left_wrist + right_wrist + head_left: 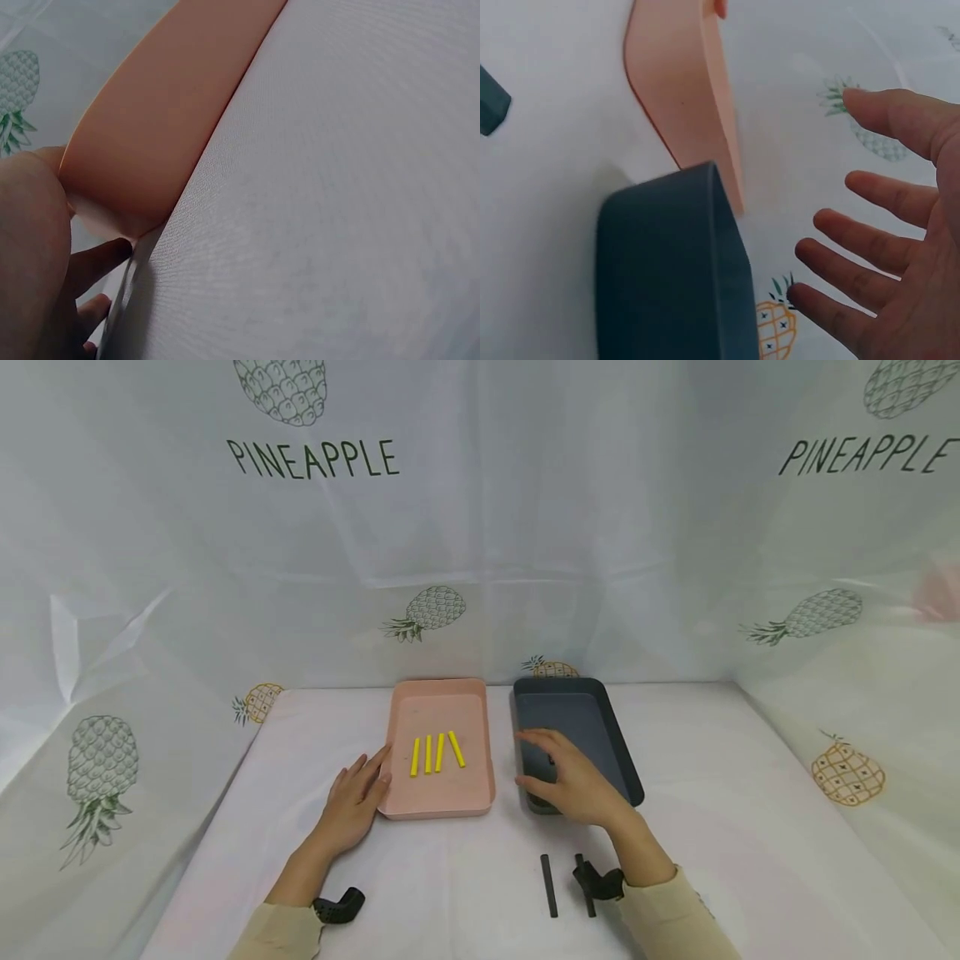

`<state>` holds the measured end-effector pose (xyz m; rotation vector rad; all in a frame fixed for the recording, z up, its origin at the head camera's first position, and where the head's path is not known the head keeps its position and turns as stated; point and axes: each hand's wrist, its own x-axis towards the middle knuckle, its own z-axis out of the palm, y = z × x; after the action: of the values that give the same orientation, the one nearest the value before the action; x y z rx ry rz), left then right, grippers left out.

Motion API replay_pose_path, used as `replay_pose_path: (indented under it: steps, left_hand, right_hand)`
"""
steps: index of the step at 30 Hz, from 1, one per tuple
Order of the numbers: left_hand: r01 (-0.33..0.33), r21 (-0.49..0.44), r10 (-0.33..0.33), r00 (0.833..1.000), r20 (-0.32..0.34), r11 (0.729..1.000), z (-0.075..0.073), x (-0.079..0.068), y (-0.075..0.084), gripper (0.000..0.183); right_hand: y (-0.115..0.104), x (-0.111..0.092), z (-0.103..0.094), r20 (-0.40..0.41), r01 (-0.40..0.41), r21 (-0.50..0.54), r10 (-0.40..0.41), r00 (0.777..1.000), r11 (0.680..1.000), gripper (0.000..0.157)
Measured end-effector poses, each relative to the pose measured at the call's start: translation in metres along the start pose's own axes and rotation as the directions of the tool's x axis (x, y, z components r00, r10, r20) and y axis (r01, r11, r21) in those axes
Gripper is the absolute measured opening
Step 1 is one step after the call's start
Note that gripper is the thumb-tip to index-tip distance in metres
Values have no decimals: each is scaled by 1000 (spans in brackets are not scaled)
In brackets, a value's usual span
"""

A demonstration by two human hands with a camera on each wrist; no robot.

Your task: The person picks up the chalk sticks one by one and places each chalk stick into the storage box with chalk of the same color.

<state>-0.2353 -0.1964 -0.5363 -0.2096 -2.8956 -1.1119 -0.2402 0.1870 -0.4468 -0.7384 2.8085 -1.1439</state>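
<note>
My left hand (352,802) touches the left side of a pink tray (438,804) near its front corner, its fingers fairly straight. In the left wrist view the fingers (97,266) lie against the outer wall of that tray (150,112). Several yellow sticks (428,754) lie in the pink tray. Over the near part of a dark blue-grey tray (570,706) is my right hand (577,785), thumb and fingers spread apart. The right wrist view shows nothing between them. My hand hides part of the dark tray's inside.
Two dark sticks lie on the white cloth in front of the dark tray: one stick (549,885) in plain sight, the other stick (589,906) partly behind the right wrist's camera (600,882). A pineapple-print curtain (480,527) hangs behind the trays and at both sides.
</note>
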Motion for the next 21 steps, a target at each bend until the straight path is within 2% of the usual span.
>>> replay_pose_path:
  steps: [8, 21]
  left_hand:
    - [24, -2, -24, 999, 22, 1000, -2, -1, 1, 62]
    - [9, 3, -9, 1000, 24, 1000, -8, 0, 9, 66]
  right_hand:
    - [5, -3, -13, 0, 3, 17, -3, 1000, 1000, 66]
    - [11, -10, -31, 29, -32, 78, 30, 999, 996, 64]
